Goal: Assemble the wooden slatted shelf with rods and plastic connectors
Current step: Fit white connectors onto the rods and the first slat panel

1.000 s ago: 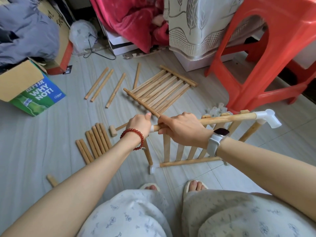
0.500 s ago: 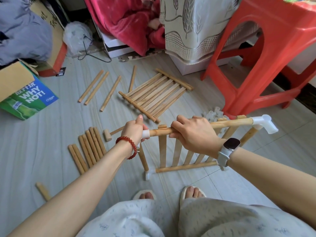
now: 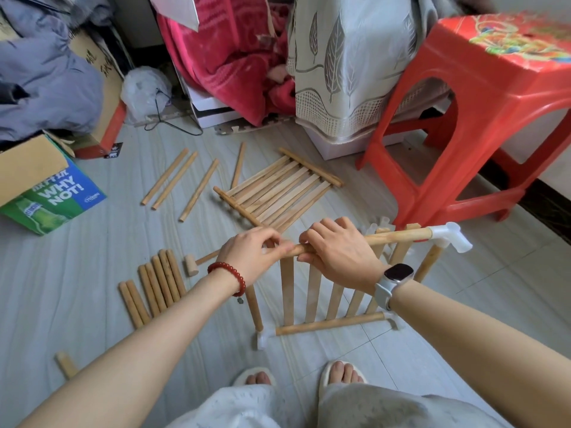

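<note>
A slatted wooden panel (image 3: 315, 291) stands on edge on the floor in front of me. My right hand (image 3: 336, 251) grips its top rod (image 3: 398, 236), which ends at the right in a white plastic connector (image 3: 449, 239). My left hand (image 3: 250, 254) holds the rod's left end, fingers curled over it; whatever sits on that end is hidden. A short rod (image 3: 255, 307) runs from under my left hand down to a white connector (image 3: 262, 338) on the floor, which also takes the bottom rod (image 3: 330, 323). A second slatted panel (image 3: 278, 189) lies flat further away.
Several short thick rods (image 3: 154, 285) lie at the left, long thin rods (image 3: 185, 177) beyond them, and a small wooden mallet (image 3: 193, 264) between. A red plastic stool (image 3: 482, 118) stands at the right, a green and blue box (image 3: 52, 193) at the left. Loose white connectors (image 3: 383, 225) sit by the stool.
The view has shifted and both hands have come closer together on the top rod. My left fingers now cover the rod's left end, where a white piece showed half a second ago.
</note>
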`<state>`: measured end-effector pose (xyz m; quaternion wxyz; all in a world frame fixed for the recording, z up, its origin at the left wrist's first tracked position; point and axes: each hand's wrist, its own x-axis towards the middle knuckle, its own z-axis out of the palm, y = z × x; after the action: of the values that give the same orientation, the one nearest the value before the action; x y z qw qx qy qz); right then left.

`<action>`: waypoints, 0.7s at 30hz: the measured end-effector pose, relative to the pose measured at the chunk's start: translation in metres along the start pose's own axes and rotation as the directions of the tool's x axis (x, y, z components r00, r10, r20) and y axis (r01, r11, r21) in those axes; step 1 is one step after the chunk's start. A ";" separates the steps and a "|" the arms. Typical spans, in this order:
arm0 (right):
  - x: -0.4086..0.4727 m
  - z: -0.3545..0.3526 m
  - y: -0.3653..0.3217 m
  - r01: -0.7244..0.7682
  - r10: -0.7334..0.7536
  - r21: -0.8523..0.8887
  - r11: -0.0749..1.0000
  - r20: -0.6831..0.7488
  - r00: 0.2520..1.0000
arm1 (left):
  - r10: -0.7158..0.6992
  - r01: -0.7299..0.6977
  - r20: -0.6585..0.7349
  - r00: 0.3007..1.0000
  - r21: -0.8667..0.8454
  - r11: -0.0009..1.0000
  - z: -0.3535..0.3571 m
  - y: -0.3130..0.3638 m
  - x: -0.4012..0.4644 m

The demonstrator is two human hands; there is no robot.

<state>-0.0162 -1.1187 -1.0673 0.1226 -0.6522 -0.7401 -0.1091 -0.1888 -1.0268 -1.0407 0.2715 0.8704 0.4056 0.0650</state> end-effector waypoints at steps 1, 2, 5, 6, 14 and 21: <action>-0.002 -0.002 -0.001 -0.031 0.031 0.024 0.999 0.000 1.000 | 0.059 -0.063 0.050 0.997 0.098 0.993 -0.001 0.001 0.000; -0.003 -0.004 0.000 -0.070 0.070 0.044 0.997 -0.010 0.997 | 0.115 -0.135 0.102 0.988 0.215 0.967 -0.003 0.002 0.002; -0.011 -0.009 0.008 -0.175 0.177 0.046 0.984 -0.048 0.983 | 0.191 -0.251 0.176 0.966 0.453 0.855 -0.003 0.008 0.013; -0.016 -0.008 0.013 -0.207 0.208 0.032 0.978 -0.060 0.976 | 0.188 -0.250 0.175 0.966 0.469 0.847 -0.002 0.010 0.017; -0.039 -0.020 0.041 -0.398 0.400 0.044 0.916 -0.119 0.909 | -0.006 -0.024 0.176 0.984 0.165 0.986 -0.015 -0.010 0.026; -0.035 0.002 0.043 -0.663 0.725 0.367 0.652 -0.045 0.688 | -0.217 0.256 0.136 0.967 -0.460 0.850 -0.014 -0.070 0.008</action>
<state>0.0310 -1.1456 -1.0801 0.3287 -0.8434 -0.4249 0.0080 -0.2353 -0.9781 -1.0662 0.4976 0.7227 0.4703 0.0941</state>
